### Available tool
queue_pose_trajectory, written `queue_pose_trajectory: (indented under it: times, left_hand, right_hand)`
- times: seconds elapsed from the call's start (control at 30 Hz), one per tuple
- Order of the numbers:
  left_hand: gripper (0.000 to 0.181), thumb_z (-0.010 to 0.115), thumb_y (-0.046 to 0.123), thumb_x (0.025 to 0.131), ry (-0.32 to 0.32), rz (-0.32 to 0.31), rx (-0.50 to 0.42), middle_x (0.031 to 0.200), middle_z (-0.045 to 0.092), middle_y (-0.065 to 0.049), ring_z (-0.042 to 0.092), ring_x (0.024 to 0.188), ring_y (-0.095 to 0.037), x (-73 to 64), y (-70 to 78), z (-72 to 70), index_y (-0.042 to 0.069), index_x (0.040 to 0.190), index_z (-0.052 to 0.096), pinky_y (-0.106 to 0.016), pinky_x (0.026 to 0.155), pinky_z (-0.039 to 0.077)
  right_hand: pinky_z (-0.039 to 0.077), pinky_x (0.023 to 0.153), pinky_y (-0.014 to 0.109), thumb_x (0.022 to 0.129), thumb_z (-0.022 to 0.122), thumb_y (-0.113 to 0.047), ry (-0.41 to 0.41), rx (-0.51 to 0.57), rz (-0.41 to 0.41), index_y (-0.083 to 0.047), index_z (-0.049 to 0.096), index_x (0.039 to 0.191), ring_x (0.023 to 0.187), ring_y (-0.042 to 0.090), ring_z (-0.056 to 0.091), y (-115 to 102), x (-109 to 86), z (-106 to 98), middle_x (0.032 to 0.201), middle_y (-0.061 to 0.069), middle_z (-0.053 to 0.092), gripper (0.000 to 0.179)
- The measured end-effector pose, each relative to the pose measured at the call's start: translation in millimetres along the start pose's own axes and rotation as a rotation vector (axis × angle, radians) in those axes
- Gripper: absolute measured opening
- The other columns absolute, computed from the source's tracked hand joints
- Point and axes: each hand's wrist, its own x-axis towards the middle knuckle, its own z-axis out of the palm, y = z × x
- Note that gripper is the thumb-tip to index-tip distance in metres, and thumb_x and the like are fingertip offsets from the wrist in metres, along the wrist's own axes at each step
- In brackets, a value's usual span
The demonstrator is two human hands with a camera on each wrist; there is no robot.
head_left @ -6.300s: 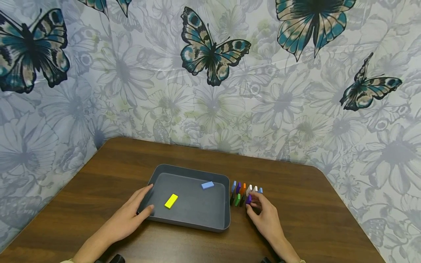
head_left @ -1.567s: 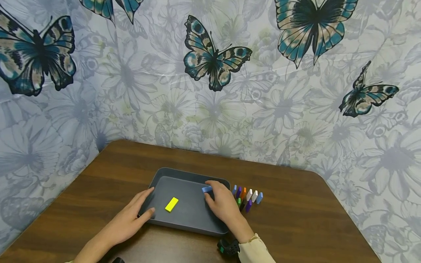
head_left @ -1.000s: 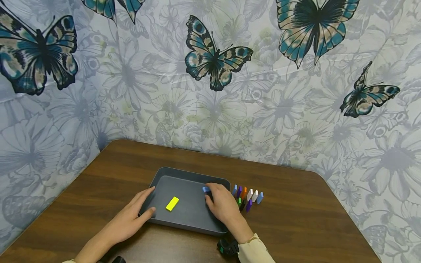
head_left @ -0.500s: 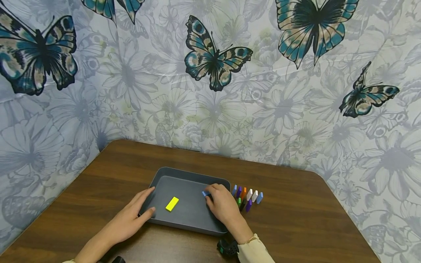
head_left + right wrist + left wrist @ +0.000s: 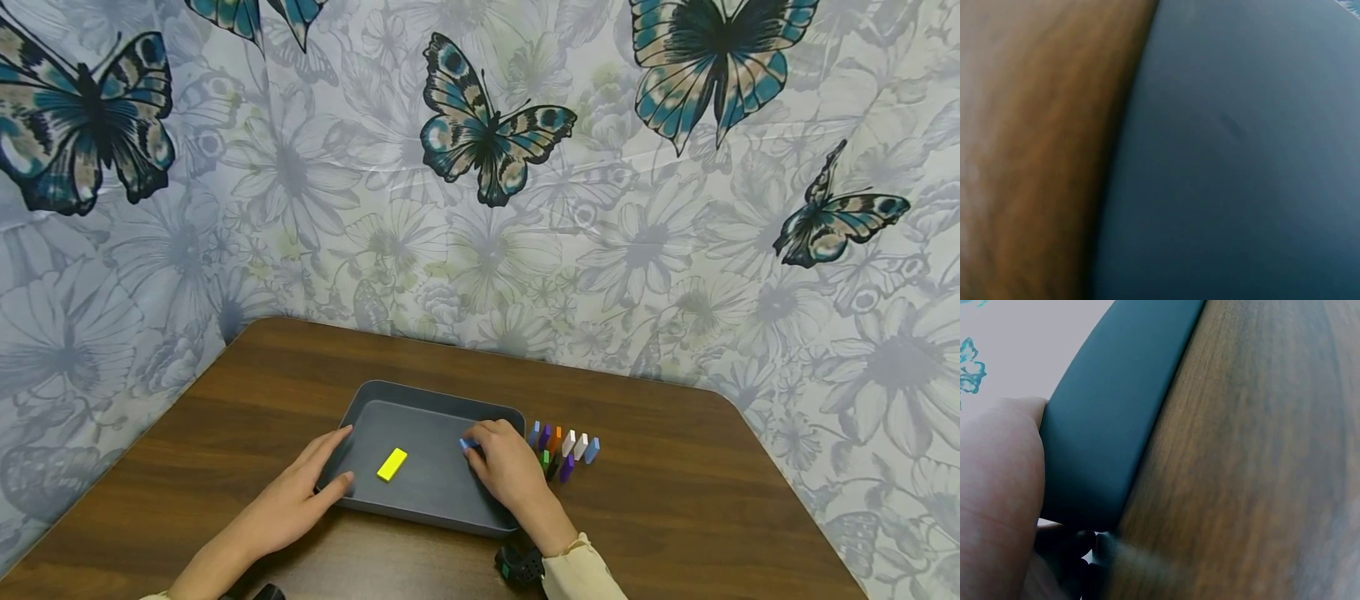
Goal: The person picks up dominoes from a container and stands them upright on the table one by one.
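In the head view a grey tray [image 5: 427, 507] lies on the brown table. My left hand [image 5: 288, 504] rests at its left side, fingers extended over the rim and the thumb near the front left corner. The left wrist view shows the thumb [image 5: 1000, 500] against the outside of the tray wall [image 5: 1110, 406]. Inside the tray, toward the right, my right hand [image 5: 513, 471] pinches a light blue domino [image 5: 463, 444], mostly hidden by the fingers. A yellow domino [image 5: 392, 464] lies flat, left of the tray's middle. The right wrist view holds only tray wall [image 5: 1229, 175] and table.
Just right of the tray, several dominoes stand upright in two rows, among them an orange one [image 5: 557, 440], a white one [image 5: 581, 447], a green one [image 5: 545, 459] and a purple one [image 5: 567, 468]. A butterfly-print cloth [image 5: 660, 275] hangs behind the table [image 5: 675, 483].
My right hand has left the purple domino beside the tray and reached the light blue one inside. That domino has turned and shifted slightly toward me. The left hand keeps its place.
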Motion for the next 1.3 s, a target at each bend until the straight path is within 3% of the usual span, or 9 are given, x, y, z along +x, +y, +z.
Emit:
queue_pose_trajectory:
  times: [0.83,1.3]
  left_hand:
    - [0.062,0.047,0.045,0.100,0.028,0.041,0.027,0.153,0.031,-0.007,0.036,0.137,-0.033,-2.6,1.3,0.3,0.019,0.153,0.026,-0.059,0.101,0.038]
    - [0.066,0.047,0.048,0.099,0.001,0.009,0.013,0.154,0.029,-0.009,0.035,0.138,-0.037,-0.8,3.5,-1.1,0.020,0.153,0.024,-0.061,0.099,0.038]
  right_hand:
    - [0.053,0.076,0.028,0.093,0.063,-0.037,-0.047,-0.068,-0.076,-0.024,0.071,0.112,0.100,0.011,0.057,-0.5,-2.7,1.6,0.113,-0.008,0.065,0.024]
    - [0.052,0.080,0.029,0.094,0.061,-0.036,-0.060,-0.052,-0.114,-0.025,0.069,0.109,0.100,0.010,0.057,-0.8,-2.8,0.3,0.111,-0.009,0.064,0.021]
